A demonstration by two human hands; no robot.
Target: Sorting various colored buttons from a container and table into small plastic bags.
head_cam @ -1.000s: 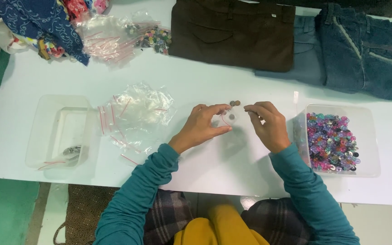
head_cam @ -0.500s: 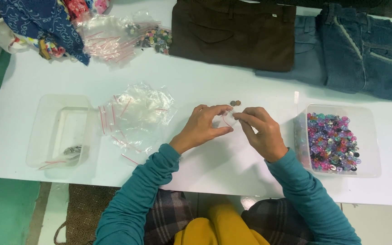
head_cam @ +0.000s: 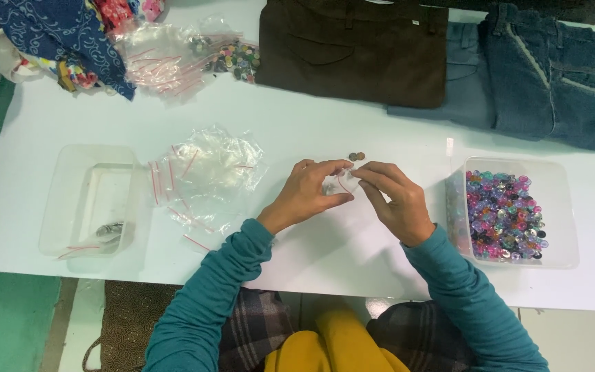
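Both hands are up over the white table [head_cam: 311, 124], left hand [head_cam: 308, 193] and right hand [head_cam: 394, 203] pinching a small clear plastic zip bag [head_cam: 339, 182] between the fingertips. Just past them sit two little dark buttons [head_cam: 357, 156], with a clear plastic tub of colourful buttons [head_cam: 507, 213] off right and folded brown trousers [head_cam: 352, 48] at the back.

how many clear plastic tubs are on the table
2: one tub at the left, holding a small filled bag, and one tub at the right, full of coloured buttons. None seems hidden.
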